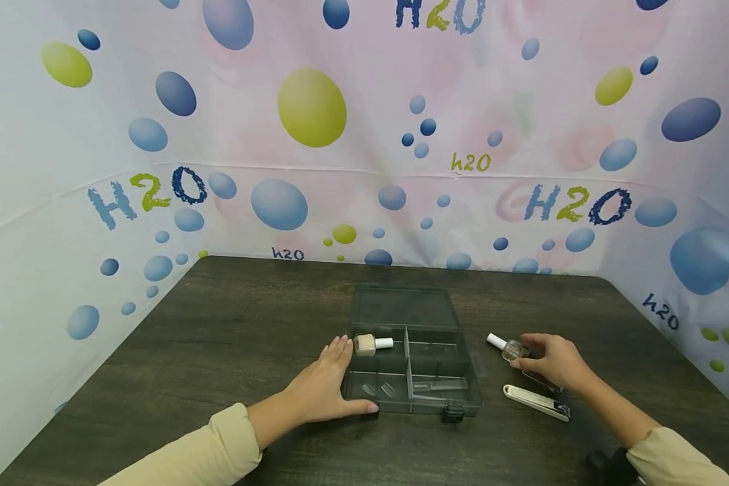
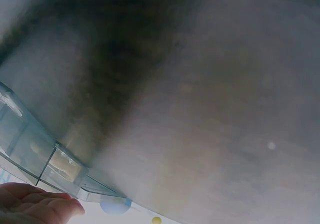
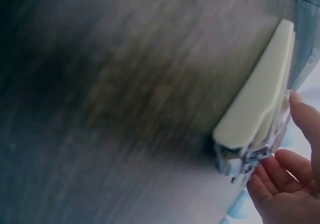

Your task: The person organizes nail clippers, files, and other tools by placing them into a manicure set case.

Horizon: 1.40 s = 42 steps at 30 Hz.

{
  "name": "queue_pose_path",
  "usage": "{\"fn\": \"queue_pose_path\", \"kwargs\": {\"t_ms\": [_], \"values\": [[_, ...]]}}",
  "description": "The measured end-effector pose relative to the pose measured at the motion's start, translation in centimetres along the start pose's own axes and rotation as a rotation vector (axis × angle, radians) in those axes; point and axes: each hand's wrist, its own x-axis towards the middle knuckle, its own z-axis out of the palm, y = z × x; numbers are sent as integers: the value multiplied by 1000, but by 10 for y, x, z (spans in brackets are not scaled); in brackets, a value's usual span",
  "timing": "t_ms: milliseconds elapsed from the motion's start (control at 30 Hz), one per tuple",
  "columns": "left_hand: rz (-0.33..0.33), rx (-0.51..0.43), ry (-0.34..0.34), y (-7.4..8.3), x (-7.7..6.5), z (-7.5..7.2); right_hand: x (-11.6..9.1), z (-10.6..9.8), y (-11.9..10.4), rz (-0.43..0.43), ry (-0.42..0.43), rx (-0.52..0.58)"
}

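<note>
In the head view my left hand [image 1: 323, 385] rests against the left side of a translucent grey compartment box [image 1: 414, 403], fingers extended and thumb at its front edge. The box's lid [image 1: 404, 307] lies tipped back. A cream nail polish bottle [image 1: 365, 345] with a white cap lies in the back left compartment. My right hand [image 1: 555, 361] pinches a glittery nail polish bottle [image 1: 514, 351], its white cap pointing back and left. Just in front lies a cream-coloured nail clipper [image 1: 536, 401], large in the right wrist view [image 3: 260, 91]. A darker metal clipper [image 1: 543, 382] is partly hidden under the right hand.
Small clear pieces [image 1: 388, 389] lie in the box's front left compartment, and a slim translucent strip [image 1: 440, 385] in the front right one. A dark object [image 1: 610, 466] sits by the right sleeve. A printed curtain [image 1: 340, 162] borders the dark wooden table [image 1: 267, 304].
</note>
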Motion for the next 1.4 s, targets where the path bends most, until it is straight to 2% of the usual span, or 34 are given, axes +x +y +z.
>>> {"fn": "queue_pose_path", "kwargs": {"t_ms": [100, 900, 1133, 1400], "values": [[0, 4, -3, 0, 0, 0, 2, 0, 3, 16, -24, -1], [-19, 7, -15, 2, 0, -2, 1, -3, 3, 77, -13, 57], [-26, 9, -17, 2, 0, -3, -1, -8, 4, 75, 13, 76], [-31, 9, -24, 4, 0, -4, -1, -13, -5, 50, 60, 110]]}}
